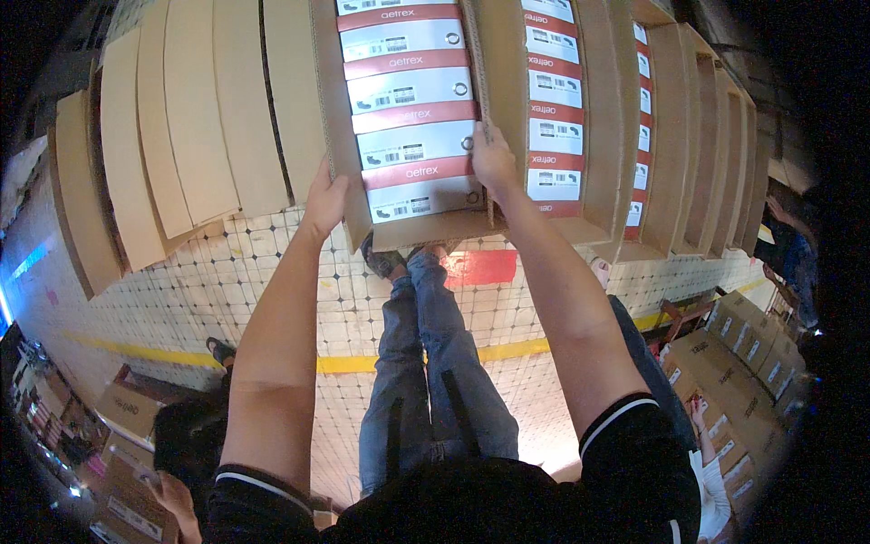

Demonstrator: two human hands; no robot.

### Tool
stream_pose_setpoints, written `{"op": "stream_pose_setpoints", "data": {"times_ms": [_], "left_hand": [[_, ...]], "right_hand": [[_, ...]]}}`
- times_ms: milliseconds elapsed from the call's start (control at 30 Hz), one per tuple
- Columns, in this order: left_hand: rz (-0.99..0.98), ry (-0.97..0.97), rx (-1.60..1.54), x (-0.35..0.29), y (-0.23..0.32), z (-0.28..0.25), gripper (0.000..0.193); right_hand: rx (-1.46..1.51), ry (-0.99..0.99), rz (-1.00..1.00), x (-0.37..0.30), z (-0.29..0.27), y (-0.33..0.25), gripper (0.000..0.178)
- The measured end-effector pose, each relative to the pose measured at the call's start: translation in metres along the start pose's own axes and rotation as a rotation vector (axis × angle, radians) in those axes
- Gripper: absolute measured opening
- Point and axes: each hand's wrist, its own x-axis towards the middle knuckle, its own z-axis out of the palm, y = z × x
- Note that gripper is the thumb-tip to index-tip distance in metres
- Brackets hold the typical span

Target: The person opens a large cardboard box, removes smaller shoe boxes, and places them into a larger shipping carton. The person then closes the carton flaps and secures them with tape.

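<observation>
An open cardboard carton (446, 233) stands in front of me, holding a row of white shoe boxes (399, 145) with red bands and printed end labels. My left hand (324, 201) is closed at the near left corner of the carton, its fingers partly hidden by the cardboard. Across the row, my right hand (494, 160) grips the top edge of the right wall, beside the nearer boxes. Both arms reach forward, and my feet are right at the carton's near end.
Closed cartons (195, 118) line up on the left. More open cartons with shoe boxes (555, 136) stand on the right, then several emptier-looking ones (698, 154). A yellow line (344, 364) crosses the tiled floor. Other people are at both sides, near stacked cartons (725, 372).
</observation>
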Motion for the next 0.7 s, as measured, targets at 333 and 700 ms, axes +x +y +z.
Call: {"op": "stream_pose_setpoints", "data": {"times_ms": [333, 700], "left_hand": [[0.077, 0.023, 0.004, 0.003, -0.006, 0.006, 0.059], [0.203, 0.495, 0.448, 0.109, 0.123, 0.008, 0.039]], "right_hand": [[0.074, -0.05, 0.04, 0.002, -0.014, 0.012, 0.058], [0.277, -0.119, 0.005, 0.016, -0.035, 0.037, 0.052]]}}
